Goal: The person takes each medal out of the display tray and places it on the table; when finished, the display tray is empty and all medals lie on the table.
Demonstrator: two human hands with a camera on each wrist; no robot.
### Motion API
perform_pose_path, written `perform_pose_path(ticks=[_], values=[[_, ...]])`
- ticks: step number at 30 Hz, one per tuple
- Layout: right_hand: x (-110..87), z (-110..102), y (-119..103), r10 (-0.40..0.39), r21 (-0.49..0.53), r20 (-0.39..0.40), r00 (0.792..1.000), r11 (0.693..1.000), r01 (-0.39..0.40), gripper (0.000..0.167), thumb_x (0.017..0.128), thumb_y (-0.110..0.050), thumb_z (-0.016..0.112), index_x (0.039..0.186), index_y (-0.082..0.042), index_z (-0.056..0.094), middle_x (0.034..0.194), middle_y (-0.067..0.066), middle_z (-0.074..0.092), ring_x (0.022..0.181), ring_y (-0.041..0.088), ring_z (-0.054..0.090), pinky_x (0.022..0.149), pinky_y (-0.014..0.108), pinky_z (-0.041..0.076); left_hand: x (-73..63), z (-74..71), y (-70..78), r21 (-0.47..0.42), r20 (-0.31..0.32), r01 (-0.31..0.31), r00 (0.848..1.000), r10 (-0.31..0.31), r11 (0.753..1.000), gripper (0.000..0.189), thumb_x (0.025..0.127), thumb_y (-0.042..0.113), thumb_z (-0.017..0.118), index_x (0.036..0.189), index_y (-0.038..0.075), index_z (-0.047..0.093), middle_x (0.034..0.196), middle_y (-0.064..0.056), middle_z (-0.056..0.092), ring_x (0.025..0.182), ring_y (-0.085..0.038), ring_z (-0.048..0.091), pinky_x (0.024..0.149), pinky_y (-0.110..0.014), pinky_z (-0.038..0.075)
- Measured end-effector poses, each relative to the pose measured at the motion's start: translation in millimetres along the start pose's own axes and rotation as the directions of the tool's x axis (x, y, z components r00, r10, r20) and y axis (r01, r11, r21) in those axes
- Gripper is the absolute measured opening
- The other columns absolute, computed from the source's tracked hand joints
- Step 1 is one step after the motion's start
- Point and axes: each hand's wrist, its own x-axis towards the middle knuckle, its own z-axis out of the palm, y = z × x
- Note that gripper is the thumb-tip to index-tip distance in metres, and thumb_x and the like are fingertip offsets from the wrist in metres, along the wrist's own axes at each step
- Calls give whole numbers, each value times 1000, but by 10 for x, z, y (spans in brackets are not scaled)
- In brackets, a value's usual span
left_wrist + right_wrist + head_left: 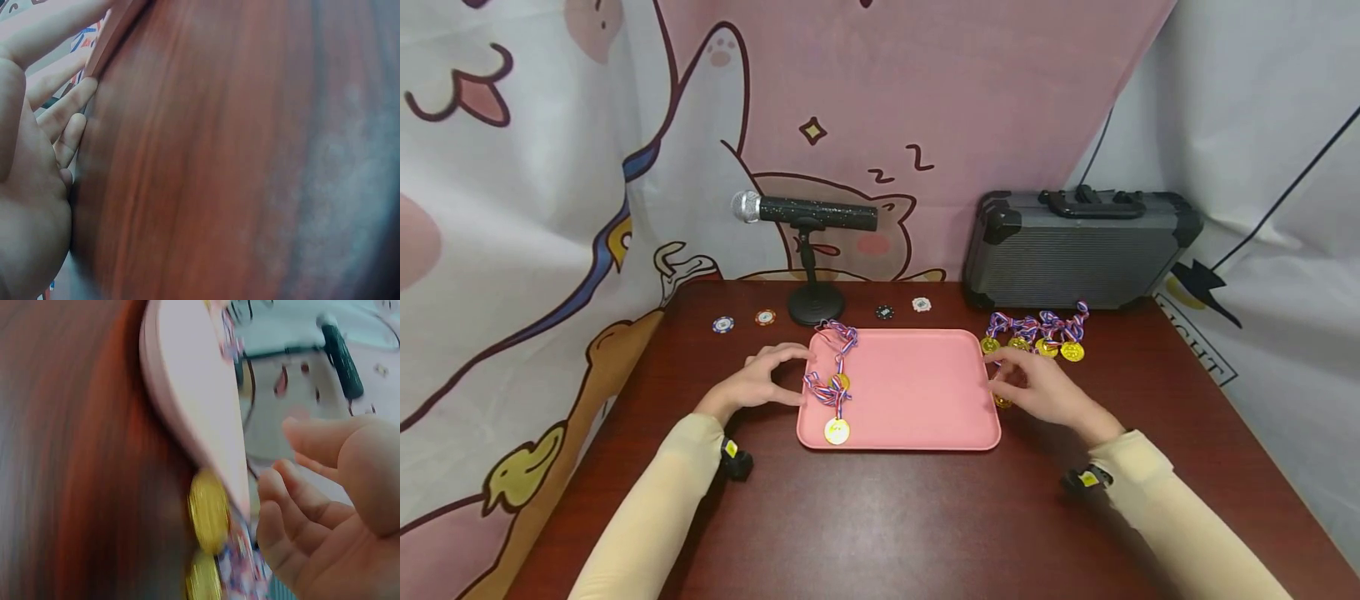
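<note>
A pink tray (917,392) lies on the table, its rim also showing in the right wrist view. Along the tray's left side are two gold medals (837,431) with red, white and blue ribbons. My left hand (758,377) is at the tray's left edge, thumb and fingers spread, fingertips touching the rim (112,37). At the right edge is my right hand (1037,385), fingers loosely bent and holding nothing; the right wrist view shows it a little apart from the rim. Partly hidden beside it is another gold medal (1002,402).
More ribboned medals (1072,352) lie in a row beyond my right hand. Behind them stands a grey hard case (1075,258). A microphone (820,212) rests on a black stand (815,302) at the back, with several poker chips (765,317) to either side. Printed cloth hangs around the table.
</note>
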Motion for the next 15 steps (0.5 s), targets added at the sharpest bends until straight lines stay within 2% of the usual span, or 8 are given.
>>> perform_pose_path(ticks=[3,6,10,15], values=[[156,248,-155,-39,129,77,996,991,29,37,92,-1,78,127,-1,66,88,4,75,72,17,70,64,29,55,-2,7,-10,2,2,6,1000,-6,1000,74,76,34,95,143,21,63,153,-6,54,140,-36,36,106,-64,18],[312,498,-325,-76,237,166,983,971,35,35,95,-4,76,128,0,64,92,6,76,77,22,73,72,32,58,-5,11,-1,5,4,12,1000,-12,1000,74,76,34,95,143,22,64,153,-5,53,140,-36,36,107,-64,18],[499,774,-560,-99,291,246,964,956,24,36,97,-9,77,130,-2,64,97,3,75,86,18,72,81,34,59,-2,5,5,6,9,25,1000,-25,1000,74,76,34,95,143,23,64,155,-4,52,141,-35,35,109,-65,17],[682,1010,-819,-129,328,297,946,944,26,36,96,-11,78,129,-3,64,97,2,73,89,15,69,83,33,58,-12,-12,11,7,15,34,999,-34,999,75,77,35,95,143,24,63,156,-4,51,142,-34,34,109,-64,17]])
